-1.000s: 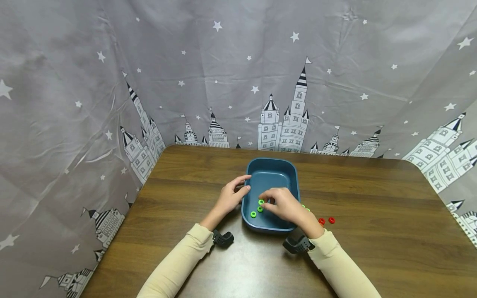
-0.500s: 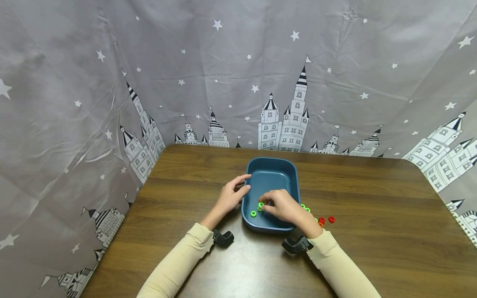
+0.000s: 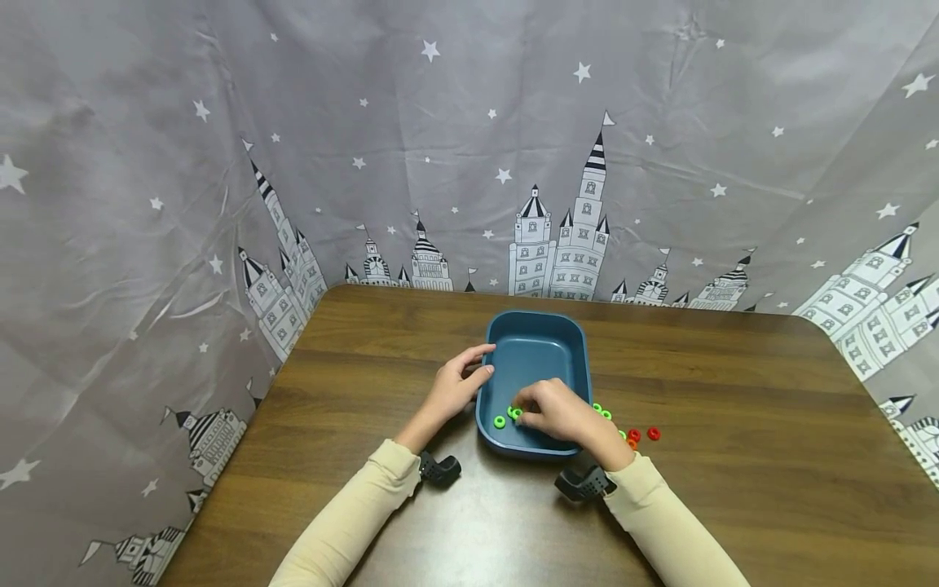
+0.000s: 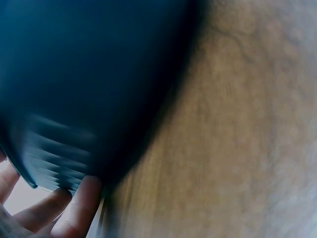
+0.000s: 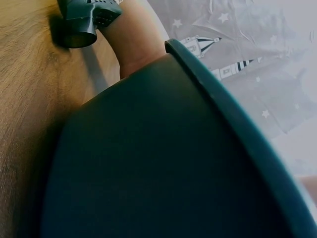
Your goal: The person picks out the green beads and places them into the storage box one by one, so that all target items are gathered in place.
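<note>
A deep blue rectangular bin stands on the wooden table. My left hand holds its left side: thumb and index fingertip lie at the rim, while other fingers touch the ribbed outer wall in the left wrist view. Inside the bin, my right hand pinches a small green ring low over the floor of the near half. Partly behind that ring is another green ring; a third green ring lies near the left wall. In the right wrist view the bin's outer wall hides the fingers.
Right of the bin, partly behind my right forearm, lie several green rings, red rings and an orange ring. The wooden table ends at a grey curtain printed with castles and stars.
My right hand has lowered slightly toward the near end of the bin, bringing the green ring down beside another. The left hand has stayed at the rim.
</note>
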Demonstrator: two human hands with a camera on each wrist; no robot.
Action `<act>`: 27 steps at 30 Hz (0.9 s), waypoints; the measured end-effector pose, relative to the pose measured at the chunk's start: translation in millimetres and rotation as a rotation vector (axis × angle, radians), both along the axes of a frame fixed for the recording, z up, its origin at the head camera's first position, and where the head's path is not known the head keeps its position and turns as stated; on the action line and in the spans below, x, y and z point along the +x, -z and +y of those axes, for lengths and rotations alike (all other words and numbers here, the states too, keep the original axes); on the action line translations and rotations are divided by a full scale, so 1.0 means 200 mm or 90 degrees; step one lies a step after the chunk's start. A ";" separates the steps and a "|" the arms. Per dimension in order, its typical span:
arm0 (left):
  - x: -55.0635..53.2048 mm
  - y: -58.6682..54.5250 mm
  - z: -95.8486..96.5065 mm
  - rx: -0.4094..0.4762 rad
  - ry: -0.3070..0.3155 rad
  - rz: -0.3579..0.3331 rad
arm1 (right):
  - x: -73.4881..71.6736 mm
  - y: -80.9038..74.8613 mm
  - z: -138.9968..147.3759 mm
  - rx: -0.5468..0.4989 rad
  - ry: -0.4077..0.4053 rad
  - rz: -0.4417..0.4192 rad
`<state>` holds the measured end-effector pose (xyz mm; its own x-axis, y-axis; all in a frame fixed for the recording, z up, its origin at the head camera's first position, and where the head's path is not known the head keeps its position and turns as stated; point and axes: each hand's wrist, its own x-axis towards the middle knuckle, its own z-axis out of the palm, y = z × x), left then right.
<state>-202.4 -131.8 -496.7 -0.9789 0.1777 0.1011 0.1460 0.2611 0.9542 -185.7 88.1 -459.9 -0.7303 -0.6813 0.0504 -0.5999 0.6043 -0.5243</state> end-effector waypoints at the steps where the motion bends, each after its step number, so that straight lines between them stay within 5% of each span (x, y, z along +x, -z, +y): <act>1: 0.00 0.00 0.00 0.001 -0.001 -0.001 | 0.00 0.00 0.00 0.004 -0.005 -0.004; 16: 0.01 -0.02 0.01 -0.002 -0.014 -0.012 | 0.01 -0.01 -0.01 0.021 -0.027 -0.040; 24: 0.10 -0.18 0.02 -0.001 0.010 -0.010 | 0.01 0.00 -0.03 0.018 -0.025 -0.026; 27: 0.11 -0.20 0.02 0.000 0.010 -0.005 | 0.00 0.01 -0.03 0.016 -0.023 -0.018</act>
